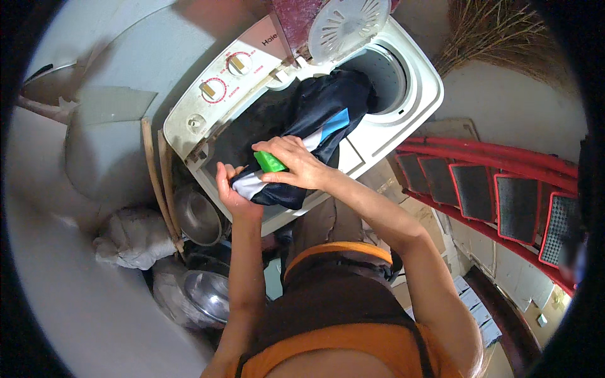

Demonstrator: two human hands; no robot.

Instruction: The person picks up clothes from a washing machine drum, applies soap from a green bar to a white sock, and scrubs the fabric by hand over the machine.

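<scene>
A dark navy garment with white and light-blue panels lies across a Haier twin-tub washing machine. It stretches from the round spin tub over the wash tub. My right hand grips a bright green bar, likely soap, just above the garment's white panel. My left hand holds the garment's near end from below, its fingers curled up around the edge. The perforated spin-tub lid stands raised behind the tub.
Left of the machine are wooden sticks, a metal basin, a shiny metal bowl and a plastic-wrapped bundle. At the right stands a red-framed ladder with dark steps. Dry twigs lean at the upper right.
</scene>
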